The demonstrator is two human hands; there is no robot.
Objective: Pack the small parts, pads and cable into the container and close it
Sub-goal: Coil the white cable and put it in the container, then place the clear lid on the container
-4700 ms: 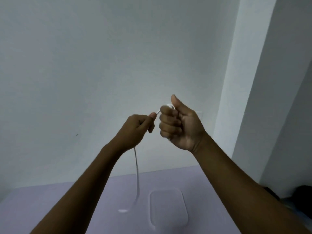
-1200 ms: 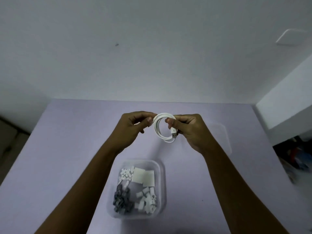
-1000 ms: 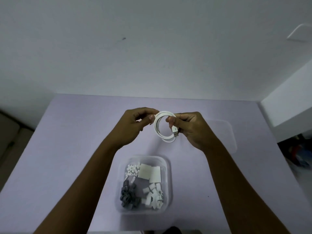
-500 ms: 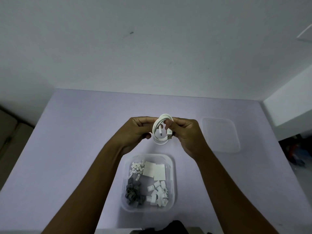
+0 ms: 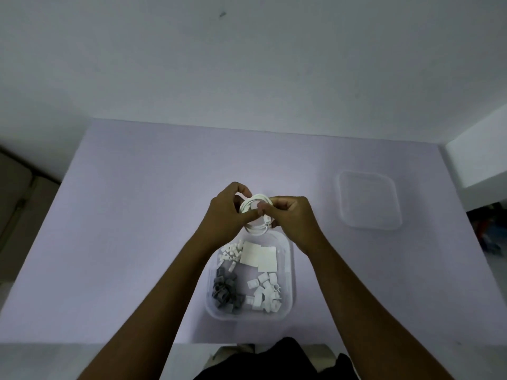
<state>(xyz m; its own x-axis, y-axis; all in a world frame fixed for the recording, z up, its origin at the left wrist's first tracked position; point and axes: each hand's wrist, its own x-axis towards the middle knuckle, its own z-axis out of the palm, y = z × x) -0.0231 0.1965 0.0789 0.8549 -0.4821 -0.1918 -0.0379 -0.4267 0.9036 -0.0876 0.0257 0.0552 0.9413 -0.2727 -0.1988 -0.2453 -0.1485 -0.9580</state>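
Two bare hands meet over the lilac worktop (image 5: pixel 131 220), and both hold one white cable (image 5: pixel 254 202) wound into a small round coil. The left hand (image 5: pixel 226 215) has a narrow grip, with its thumb and curled fingers pinching the left side of the coil. The right hand (image 5: pixel 292 219) has the same tight grip on the right side, its fingers curled in around the loops. A metal-tipped plug (image 5: pixel 267 224) at one end of the cable sticks out low on the coil, just beside the right hand's fingers. The coil is held up above the far rim of the container (image 5: pixel 291 272), clear of what lies inside.

The container is clear plastic with rounded corners. It stands open on the worktop close to the near edge, between the two forearms. Inside, two white square pads (image 5: pixel 259 257) lie flat at the far side, one partly over the other. A heap of little white pegs (image 5: pixel 231 250) sits in the far left corner, touching the pads. A heap of grey parts (image 5: pixel 225 293) fills the near left, and a heap of white clips (image 5: pixel 264 294) lies just beside it at the near right.

The clear lid (image 5: pixel 369 200) lies flat on the worktop, off to the right and further back, well apart from the container. A pale wall (image 5: pixel 247 64) rises behind the worktop's far edge. Dark clothing (image 5: pixel 274 357) shows at the bottom of the view.
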